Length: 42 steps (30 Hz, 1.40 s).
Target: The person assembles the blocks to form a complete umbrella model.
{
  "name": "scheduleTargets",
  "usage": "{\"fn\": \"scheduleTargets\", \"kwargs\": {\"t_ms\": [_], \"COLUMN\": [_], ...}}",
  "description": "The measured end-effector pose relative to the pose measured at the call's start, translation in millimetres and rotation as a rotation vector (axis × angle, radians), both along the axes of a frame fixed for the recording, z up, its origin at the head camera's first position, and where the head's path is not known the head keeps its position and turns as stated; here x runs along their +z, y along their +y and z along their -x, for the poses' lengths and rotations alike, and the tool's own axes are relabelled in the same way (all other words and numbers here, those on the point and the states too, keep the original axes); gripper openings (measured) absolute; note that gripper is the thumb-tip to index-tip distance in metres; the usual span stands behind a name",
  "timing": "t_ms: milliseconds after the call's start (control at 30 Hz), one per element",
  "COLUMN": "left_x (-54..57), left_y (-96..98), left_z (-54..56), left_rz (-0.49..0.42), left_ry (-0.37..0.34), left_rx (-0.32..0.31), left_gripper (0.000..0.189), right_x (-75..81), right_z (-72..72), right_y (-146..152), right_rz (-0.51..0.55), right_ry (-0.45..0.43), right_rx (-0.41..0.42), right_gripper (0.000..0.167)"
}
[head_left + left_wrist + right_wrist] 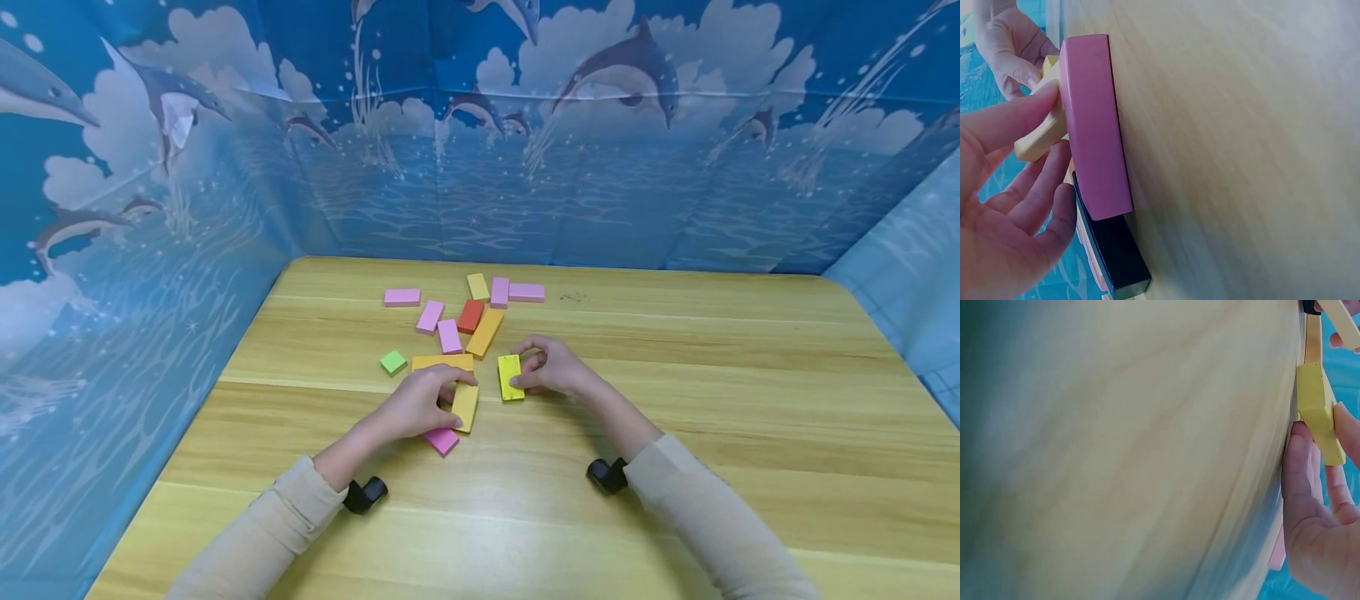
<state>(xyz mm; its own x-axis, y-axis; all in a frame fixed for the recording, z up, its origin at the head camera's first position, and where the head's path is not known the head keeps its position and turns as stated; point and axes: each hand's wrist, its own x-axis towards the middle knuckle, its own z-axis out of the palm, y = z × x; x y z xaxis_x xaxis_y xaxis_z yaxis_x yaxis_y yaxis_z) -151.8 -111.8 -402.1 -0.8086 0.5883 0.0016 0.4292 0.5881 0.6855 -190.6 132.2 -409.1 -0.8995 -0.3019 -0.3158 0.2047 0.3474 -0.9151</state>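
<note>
My left hand (417,403) grips a pale yellow block (466,408) between thumb and fingers, raised off the table in the left wrist view. Partly under that hand lies a pink block (442,441), which stands large in the left wrist view beside a dark block (1116,256). The dark block is hidden from the head camera. A bright yellow block (510,377) is pinched by my right hand (557,367), its thumb on the near face in the right wrist view. Just beyond the left hand, an orange block (444,362) lies crosswise.
Farther back on the wooden table (712,400) lie several pink blocks (402,297), a red block (471,316), a second orange block (485,333) and another pale yellow block (477,287). A small green block (393,362) sits left. Dolphin-print cloth (480,183) borders the table's back and sides.
</note>
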Motion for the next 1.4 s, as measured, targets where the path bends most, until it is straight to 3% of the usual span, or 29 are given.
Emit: {"fn": "scheduleTargets", "kwargs": {"t_ms": [167,433,600,1133,1400], "left_x": [0.5,-2.2,-1.3,-0.1,-0.1], "left_y": [0.7,0.0,0.0,4.8,8.6], "left_z": [-0.3,0.4,0.9,6.0,10.8], "left_rz": [-0.015,-0.084,-0.127,-0.169,-0.248], "left_ry": [0.013,-0.075,-0.137,-0.18,-0.223], "left_rx": [-0.004,0.004,0.032,0.092,0.096], "left_gripper": [0.044,0.035,0.032,0.029,0.032], "right_x": [0.7,0.5,2.7,4.9,6.4], "right_z": [-2.7,-12.2,-21.4,-51.6,-69.3], "right_y": [11,30,40,65,73], "right_rz": [0.052,0.068,0.091,0.18,0.186], "right_ry": [-0.054,-0.076,-0.088,-0.127,-0.14], "right_rx": [-0.021,-0.012,-0.011,0.03,0.05], "right_gripper": [0.048,0.048,0.049,0.049,0.05]}}
